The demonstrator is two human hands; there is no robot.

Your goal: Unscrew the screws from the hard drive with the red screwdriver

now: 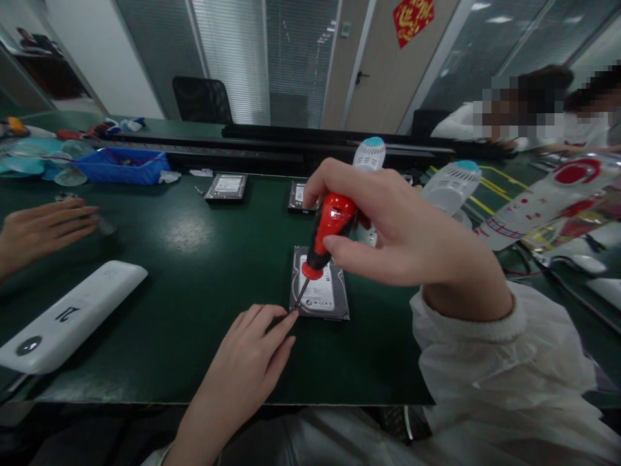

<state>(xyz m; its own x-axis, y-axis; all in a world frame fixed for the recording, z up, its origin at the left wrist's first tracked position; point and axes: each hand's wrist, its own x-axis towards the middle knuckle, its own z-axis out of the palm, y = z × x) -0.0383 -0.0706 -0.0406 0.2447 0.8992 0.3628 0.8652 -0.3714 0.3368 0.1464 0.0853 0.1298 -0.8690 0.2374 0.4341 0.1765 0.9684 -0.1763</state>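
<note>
A hard drive (336, 304) with a white label lies flat on the green table in front of me. My right hand (388, 226) grips a red and black screwdriver (334, 217) by its handle, tilted so that its tip points down at the drive's near left corner. At that same corner are the fingertips of my left hand (247, 356), close together and touching the drive's edge beside the screwdriver tip. The exact contact of tip and screw is too small to make out.
Two more hard drives lie farther back, one at left (226, 187) and one partly behind my right hand (295, 194). A blue bin (121, 169) stands back left. Another person's hand (48, 230) and a white device marked 21 (72, 317) are at left, a bottle (548, 200) at right.
</note>
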